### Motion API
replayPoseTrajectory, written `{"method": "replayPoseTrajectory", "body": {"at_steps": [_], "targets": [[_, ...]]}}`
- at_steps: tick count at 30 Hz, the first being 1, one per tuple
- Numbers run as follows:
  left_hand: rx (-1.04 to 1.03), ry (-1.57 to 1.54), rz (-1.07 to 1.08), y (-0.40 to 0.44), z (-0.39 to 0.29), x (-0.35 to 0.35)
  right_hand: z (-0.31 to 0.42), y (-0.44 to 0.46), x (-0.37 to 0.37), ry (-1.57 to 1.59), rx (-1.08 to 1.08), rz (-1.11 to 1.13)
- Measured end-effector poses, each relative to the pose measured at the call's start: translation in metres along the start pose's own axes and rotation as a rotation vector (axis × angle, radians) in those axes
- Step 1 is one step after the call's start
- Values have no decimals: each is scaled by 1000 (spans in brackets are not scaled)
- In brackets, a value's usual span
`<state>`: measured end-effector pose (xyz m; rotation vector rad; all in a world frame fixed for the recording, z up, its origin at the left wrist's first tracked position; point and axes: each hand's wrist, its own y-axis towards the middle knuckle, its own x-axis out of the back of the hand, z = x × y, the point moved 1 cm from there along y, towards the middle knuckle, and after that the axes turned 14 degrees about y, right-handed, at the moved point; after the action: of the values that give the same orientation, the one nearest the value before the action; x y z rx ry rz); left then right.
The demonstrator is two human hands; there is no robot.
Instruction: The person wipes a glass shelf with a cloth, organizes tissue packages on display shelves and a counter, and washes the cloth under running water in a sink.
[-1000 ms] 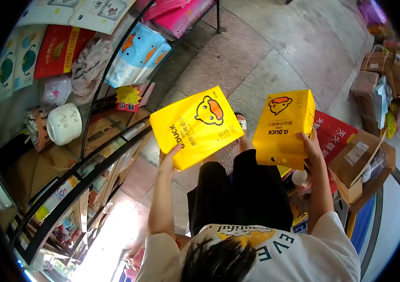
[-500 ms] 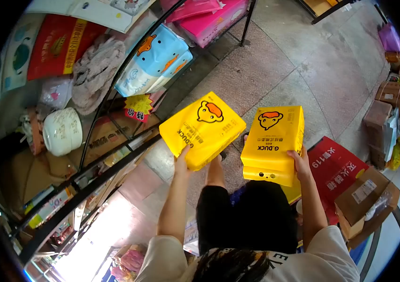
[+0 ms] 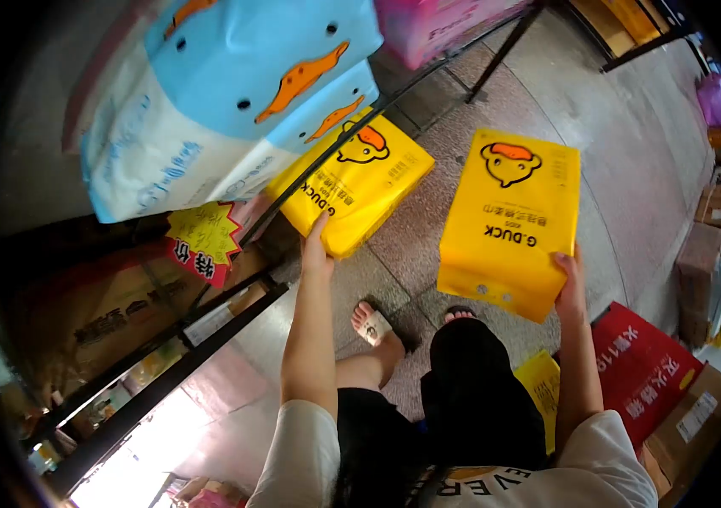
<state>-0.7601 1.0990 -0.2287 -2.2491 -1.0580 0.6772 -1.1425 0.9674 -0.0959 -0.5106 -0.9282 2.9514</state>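
Observation:
My left hand (image 3: pixel 316 245) grips the lower edge of a yellow duck-print pack (image 3: pixel 377 182), thumb on its front. Part of this pack lies behind the black shelf rail and the blue-and-white duck packs (image 3: pixel 250 93). My right hand (image 3: pixel 572 284) is closed on the right side of a second yellow pack (image 3: pixel 509 216), which hangs over the floor in front of my knees. The fingers under both packs are hidden. Below the blue-and-white packs is a yellow-and-red star-shaped sign (image 3: pixel 205 241).
Shelving with a black rail (image 3: pixel 157 364) runs along the left, with a pink pack (image 3: pixel 437 25) at the top. A red box (image 3: pixel 644 364), a cardboard box (image 3: pixel 695 415) and a yellow item (image 3: pixel 540 394) lie at the lower right. More cartons (image 3: pixel 699 262) line the right edge.
The view has moved closer to the left shelf. The left yellow pack is now partly behind the rail and the blue-and-white packs. The right pack looks larger, still held. One foot has stepped forward.

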Motion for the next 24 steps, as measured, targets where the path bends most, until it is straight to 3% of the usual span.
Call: {"method": "replayPoseTrajectory", "body": {"at_steps": [6, 8, 10, 14, 16, 18, 20, 21, 22, 23, 24], "targets": [[-75, -85, 97, 74, 19, 16, -36, 65, 3, 84, 243, 173], [-68, -69, 9, 86, 28, 18, -36, 85, 14, 62, 247, 230], [-129, -19, -76, 91, 37, 32, -14, 88, 4, -104, 249, 281], [36, -81, -146, 94, 51, 55, 37, 61, -56, -231, 273, 326], [-212, 673, -642, 65, 28, 36, 60, 40, -83, -476, 287, 307], [-280, 1168, -747, 38, 17, 17, 48, 24, -131, -568, 303, 324], [-504, 832, -410, 31, 20, 2, 26, 24, -169, -729, 291, 371], [-514, 824, -408, 29, 19, -5, 8, 24, -190, -634, 164, 399], [-438, 333, -133, 26, 20, -11, -12, 19, -212, -601, 119, 565], [-342, -155, 138, 25, 19, -16, -45, 39, -224, -779, 286, 723], [-431, -347, 391, 45, 19, -6, -79, 60, -235, -928, 486, 858]]}}
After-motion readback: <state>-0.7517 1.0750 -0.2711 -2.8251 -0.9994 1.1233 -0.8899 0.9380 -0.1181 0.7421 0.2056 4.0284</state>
